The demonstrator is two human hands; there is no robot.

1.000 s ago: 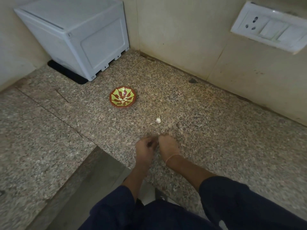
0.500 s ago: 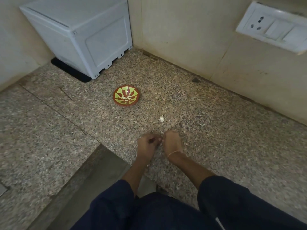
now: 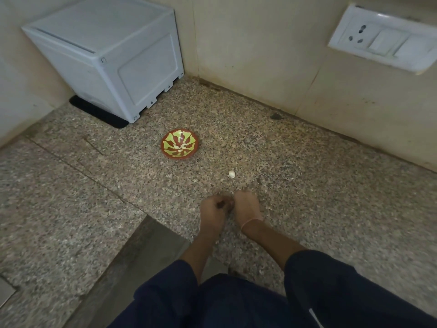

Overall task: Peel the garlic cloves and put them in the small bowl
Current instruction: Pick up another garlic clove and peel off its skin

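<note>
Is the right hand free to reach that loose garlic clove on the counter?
Probably yes, for reach: the garlic clove lies just beyond the right hand on bare counter, nothing between. But both hands are pinched together, apparently busy peeling.

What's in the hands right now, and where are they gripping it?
Cannot tell for sure. The left hand and right hand are pinched together at the fingertips, likely on a clove, but it is hidden. Another clove lies loose on the counter.

Both arms wear dark navy long sleeves (image 3: 170,290), cuffs pushed up so the forearms are bare. Right wrist: one thin pale thread band (image 3: 251,222). Left hand (image 3: 214,210) and right hand (image 3: 247,205): no rings or gloves visible.
</note>
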